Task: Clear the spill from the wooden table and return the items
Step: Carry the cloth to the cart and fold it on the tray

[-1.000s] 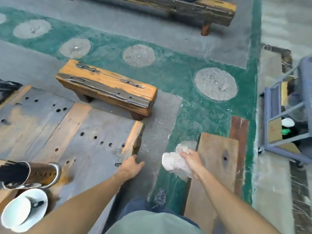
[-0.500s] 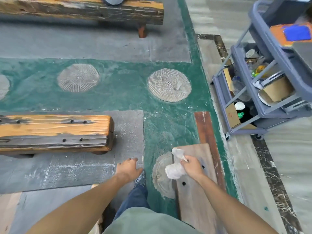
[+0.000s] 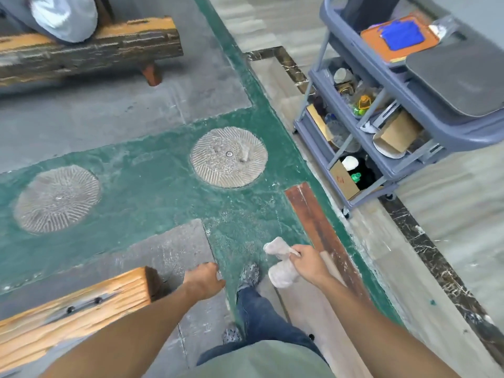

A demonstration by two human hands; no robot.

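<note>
Cloth (image 3: 281, 264), pale and crumpled, sits bunched in your right hand (image 3: 308, 264), fingers clenched around its middle so both ends stick out, low in the view at about five o'clock from centre. Your left hand (image 3: 203, 279) hangs at six o'clock with fingers curled loosely and nothing in it, just beside the end of the orange wooden bench (image 3: 76, 304). At two o'clock stands the grey utility cart (image 3: 351, 148), shelves crowded with containers.
</note>
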